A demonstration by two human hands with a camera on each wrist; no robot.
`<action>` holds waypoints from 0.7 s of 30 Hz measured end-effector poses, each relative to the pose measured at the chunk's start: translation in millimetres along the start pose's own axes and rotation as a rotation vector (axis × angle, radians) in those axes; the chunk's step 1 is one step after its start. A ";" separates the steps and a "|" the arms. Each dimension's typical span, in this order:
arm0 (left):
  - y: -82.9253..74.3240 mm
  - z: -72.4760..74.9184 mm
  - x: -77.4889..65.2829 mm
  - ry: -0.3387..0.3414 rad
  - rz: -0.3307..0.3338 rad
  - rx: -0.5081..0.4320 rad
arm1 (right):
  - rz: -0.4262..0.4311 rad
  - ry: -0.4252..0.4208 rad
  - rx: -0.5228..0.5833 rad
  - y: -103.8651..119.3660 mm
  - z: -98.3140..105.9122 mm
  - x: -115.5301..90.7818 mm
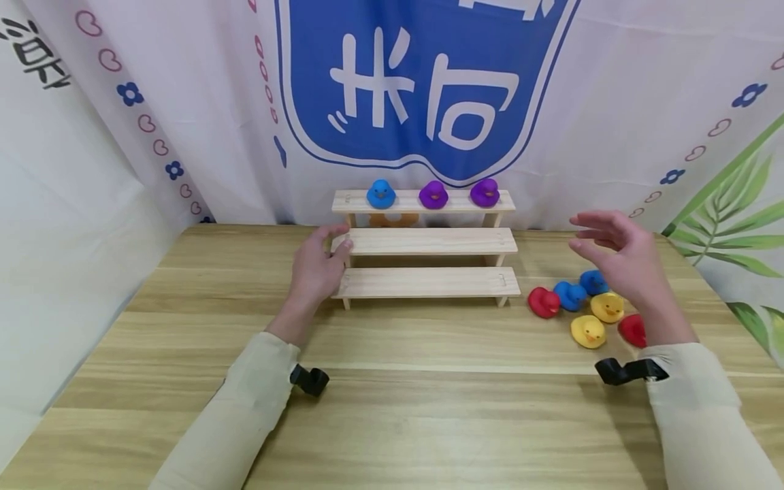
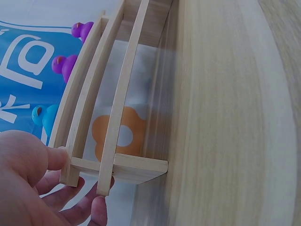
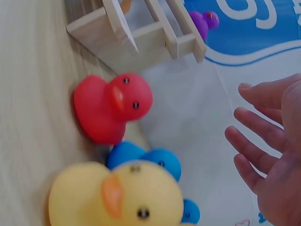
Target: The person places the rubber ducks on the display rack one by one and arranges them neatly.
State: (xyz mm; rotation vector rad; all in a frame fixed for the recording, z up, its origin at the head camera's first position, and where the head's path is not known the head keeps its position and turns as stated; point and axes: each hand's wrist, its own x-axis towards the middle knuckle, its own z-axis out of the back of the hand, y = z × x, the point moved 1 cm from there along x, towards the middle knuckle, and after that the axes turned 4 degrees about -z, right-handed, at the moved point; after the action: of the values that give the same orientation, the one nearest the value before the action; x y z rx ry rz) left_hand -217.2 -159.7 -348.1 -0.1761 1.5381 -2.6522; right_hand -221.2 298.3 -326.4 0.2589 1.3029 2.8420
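Note:
My left hand (image 1: 316, 267) grips the left end of a three-tier wooden shelf (image 1: 429, 282). In the left wrist view its thumb (image 2: 57, 158) presses on the end of the middle board, and the fingers curl behind the boards. On the top tier sit a blue rubber duck (image 1: 381, 195) and two purple rubber ducks (image 1: 433, 196). My right hand (image 1: 626, 255) hovers above a cluster of rubber ducks, fingers apart and nothing in them. That cluster includes a red duck (image 3: 111, 107), a yellow duck (image 3: 117, 195) and a blue duck (image 1: 570, 297).
The ducks lie on the wooden table (image 1: 392, 422), to the right of the shelf. One red duck (image 1: 633, 331) is partly covered by my right wrist. Close behind the shelf hangs a white curtain (image 1: 233, 170) with a blue printed panel.

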 end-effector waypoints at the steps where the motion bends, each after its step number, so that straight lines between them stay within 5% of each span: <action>1: -0.3 0.3 -0.1 -0.001 0.002 -0.001 | -0.008 0.002 0.002 -2.0 1.7 -1.0; 10: -1.9 0.4 0.8 -0.004 -0.010 0.012 | -0.008 0.000 0.006 -20.7 17.0 -5.2; 21: -0.6 0.2 0.2 0.006 0.021 -0.011 | -0.004 0.107 -0.043 -49.3 26.1 -3.6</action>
State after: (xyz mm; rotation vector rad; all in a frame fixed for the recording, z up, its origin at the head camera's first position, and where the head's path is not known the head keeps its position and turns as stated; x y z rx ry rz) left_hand -217.4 -159.6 -347.5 -0.1518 1.5485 -2.6309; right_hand -216.9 350.0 -347.3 0.1051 1.2561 2.9137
